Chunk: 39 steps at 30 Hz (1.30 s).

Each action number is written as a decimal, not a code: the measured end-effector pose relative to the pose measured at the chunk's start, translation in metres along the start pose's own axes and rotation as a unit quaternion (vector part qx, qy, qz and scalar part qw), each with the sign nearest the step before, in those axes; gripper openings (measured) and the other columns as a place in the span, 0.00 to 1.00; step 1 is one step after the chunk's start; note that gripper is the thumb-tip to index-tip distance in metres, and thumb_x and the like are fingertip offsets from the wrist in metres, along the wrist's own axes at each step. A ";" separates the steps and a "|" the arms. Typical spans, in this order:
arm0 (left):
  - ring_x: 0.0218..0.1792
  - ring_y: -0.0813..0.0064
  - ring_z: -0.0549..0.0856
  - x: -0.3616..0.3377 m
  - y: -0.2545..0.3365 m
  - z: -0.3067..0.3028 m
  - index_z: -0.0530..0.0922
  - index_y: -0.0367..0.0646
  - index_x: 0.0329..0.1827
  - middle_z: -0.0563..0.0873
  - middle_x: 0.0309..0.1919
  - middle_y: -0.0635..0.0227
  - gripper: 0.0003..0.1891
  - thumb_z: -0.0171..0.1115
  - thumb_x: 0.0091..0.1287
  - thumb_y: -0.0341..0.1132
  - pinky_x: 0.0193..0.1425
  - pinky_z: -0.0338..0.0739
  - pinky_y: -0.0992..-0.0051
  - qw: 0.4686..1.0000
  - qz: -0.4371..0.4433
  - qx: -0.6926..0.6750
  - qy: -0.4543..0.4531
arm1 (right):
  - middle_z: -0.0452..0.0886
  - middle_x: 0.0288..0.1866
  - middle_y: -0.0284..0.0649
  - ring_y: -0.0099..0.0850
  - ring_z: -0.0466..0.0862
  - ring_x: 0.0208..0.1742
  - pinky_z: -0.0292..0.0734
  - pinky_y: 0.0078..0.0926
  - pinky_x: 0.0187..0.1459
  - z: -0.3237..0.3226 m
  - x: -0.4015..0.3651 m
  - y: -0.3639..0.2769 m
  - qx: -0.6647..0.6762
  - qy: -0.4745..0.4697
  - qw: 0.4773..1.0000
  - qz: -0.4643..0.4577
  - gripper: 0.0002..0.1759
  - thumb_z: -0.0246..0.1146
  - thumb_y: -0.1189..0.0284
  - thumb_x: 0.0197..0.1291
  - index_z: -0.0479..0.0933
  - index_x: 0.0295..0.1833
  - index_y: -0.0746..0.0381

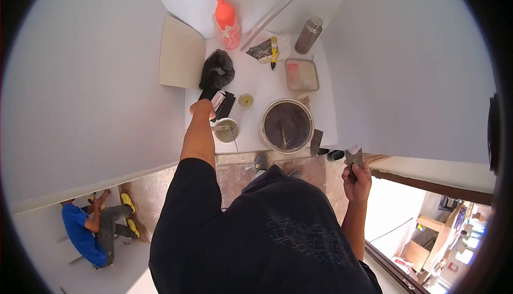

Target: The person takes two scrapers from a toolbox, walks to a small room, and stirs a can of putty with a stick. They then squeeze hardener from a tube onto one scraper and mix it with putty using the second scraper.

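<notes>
My left hand reaches onto the white surface, beside a small red-and-white box and a black flat object. Its fingers are mostly hidden, so what it holds, if anything, cannot be made out. Just below it stands a small white tub with a stick and a thin blue-tipped tool in it. Out to the right, my right hand grips a grey flat scraper with whitish paste on its top edge. Between the hands is a large round bucket with dark contents and a stirring tool.
At the back are a red bottle, a steel flask, a yellow brush and a clear-lidded box. A black bag lies left. A person in blue sits at lower left. White walls flank the surface.
</notes>
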<state>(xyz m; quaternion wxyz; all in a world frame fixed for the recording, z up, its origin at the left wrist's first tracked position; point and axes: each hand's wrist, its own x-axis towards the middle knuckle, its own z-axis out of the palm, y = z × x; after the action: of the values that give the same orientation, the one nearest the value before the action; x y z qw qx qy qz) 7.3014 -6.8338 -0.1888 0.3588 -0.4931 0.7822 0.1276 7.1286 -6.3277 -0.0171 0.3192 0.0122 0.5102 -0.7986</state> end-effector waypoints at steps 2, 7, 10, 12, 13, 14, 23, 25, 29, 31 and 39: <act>0.54 0.67 0.86 -0.007 0.002 -0.008 0.86 0.52 0.52 0.87 0.53 0.67 0.21 0.72 0.51 0.40 0.54 0.81 0.66 0.999 0.000 0.030 -0.011 | 0.82 0.42 0.45 0.27 0.81 0.30 0.76 0.21 0.31 0.001 0.001 -0.003 -0.007 -0.006 1.000 -0.001 0.14 0.59 0.78 0.64 0.71 0.55 0.63; 0.51 0.67 0.88 -0.052 0.004 -0.052 0.87 0.49 0.49 0.89 0.47 0.67 0.20 0.71 0.49 0.36 0.52 0.82 0.67 0.994 0.053 0.097 0.022 | 0.82 0.43 0.46 0.26 0.81 0.29 0.75 0.21 0.30 0.011 0.012 -0.010 -0.048 -0.046 0.998 -0.009 0.20 0.59 0.78 0.65 0.67 0.61 0.60; 0.50 0.59 0.87 -0.097 -0.002 -0.077 0.86 0.48 0.49 0.88 0.48 0.59 0.23 0.71 0.46 0.39 0.51 0.82 0.64 0.990 0.087 0.051 0.100 | 0.82 0.43 0.47 0.26 0.81 0.27 0.74 0.21 0.28 0.023 0.016 -0.018 -0.071 -0.065 0.995 -0.022 0.22 0.60 0.79 0.65 0.65 0.63 0.58; 0.49 0.56 0.86 -0.129 -0.003 -0.091 0.86 0.47 0.50 0.87 0.47 0.57 0.24 0.71 0.46 0.40 0.51 0.81 0.63 0.981 0.122 0.018 0.148 | 0.82 0.42 0.47 0.26 0.81 0.26 0.73 0.21 0.26 0.028 0.020 -0.022 -0.087 -0.084 0.992 -0.034 0.21 0.60 0.79 0.65 0.66 0.62 0.58; 0.48 0.56 0.87 -0.154 -0.003 -0.094 0.85 0.46 0.50 0.88 0.46 0.57 0.23 0.70 0.47 0.39 0.51 0.81 0.64 0.973 0.150 -0.001 0.178 | 0.82 0.41 0.47 0.26 0.81 0.26 0.72 0.21 0.26 0.031 0.022 -0.023 -0.095 -0.091 0.991 -0.039 0.19 0.59 0.80 0.65 0.67 0.61 0.59; 0.47 0.56 0.87 -0.178 -0.002 -0.094 0.85 0.46 0.50 0.88 0.44 0.57 0.22 0.69 0.48 0.38 0.52 0.81 0.65 0.962 0.178 -0.019 0.208 | 0.82 0.40 0.46 0.26 0.81 0.26 0.72 0.20 0.25 0.032 0.024 -0.025 -0.103 -0.097 0.989 -0.044 0.18 0.59 0.80 0.65 0.69 0.59 0.60; 0.51 0.62 0.82 -0.307 0.031 -0.033 0.79 0.34 0.56 0.83 0.50 0.56 0.26 0.67 0.52 0.33 0.57 0.75 0.67 0.818 0.382 -0.384 0.195 | 0.84 0.38 0.43 0.28 0.82 0.35 0.78 0.23 0.35 0.042 0.059 -0.030 -0.122 -0.288 0.950 0.004 0.05 0.60 0.80 0.64 0.79 0.42 0.69; 0.50 0.58 0.82 -0.328 0.048 -0.023 0.79 0.34 0.55 0.83 0.48 0.56 0.25 0.66 0.51 0.31 0.57 0.74 0.68 0.813 0.393 -0.362 0.230 | 0.84 0.43 0.44 0.27 0.82 0.37 0.79 0.23 0.37 0.044 0.057 -0.030 -0.127 -0.297 0.946 0.020 0.06 0.62 0.80 0.62 0.80 0.43 0.70; 0.51 0.54 0.81 -0.359 0.076 -0.002 0.79 0.36 0.55 0.82 0.49 0.56 0.25 0.65 0.51 0.31 0.58 0.74 0.67 0.823 0.396 -0.313 0.262 | 0.82 0.54 0.43 0.25 0.81 0.41 0.79 0.23 0.39 0.040 0.046 -0.029 -0.172 -0.299 0.938 0.029 0.15 0.69 0.75 0.58 0.81 0.49 0.71; 0.51 0.54 0.81 -0.373 0.087 0.009 0.79 0.36 0.55 0.82 0.49 0.57 0.25 0.65 0.51 0.32 0.59 0.74 0.66 0.823 0.392 -0.312 0.267 | 0.82 0.54 0.43 0.25 0.81 0.41 0.79 0.23 0.40 0.033 0.041 -0.029 -0.198 -0.307 0.931 0.026 0.17 0.71 0.72 0.58 0.81 0.49 0.71; 0.50 0.58 0.82 -0.411 0.121 0.039 0.79 0.35 0.55 0.82 0.49 0.55 0.25 0.67 0.50 0.29 0.58 0.75 0.69 0.827 0.394 -0.328 0.232 | 0.82 0.50 0.41 0.25 0.80 0.44 0.78 0.22 0.43 0.004 0.020 -0.042 -0.274 -0.356 0.892 0.041 0.23 0.75 0.66 0.55 0.81 0.51 0.70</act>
<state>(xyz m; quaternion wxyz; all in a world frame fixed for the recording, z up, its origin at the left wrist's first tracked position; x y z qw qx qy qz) 7.3199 -6.4742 0.0473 -0.0969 -0.2464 0.8824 0.3890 7.0918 -6.3294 0.0120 0.5023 -0.3403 0.5598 -0.5643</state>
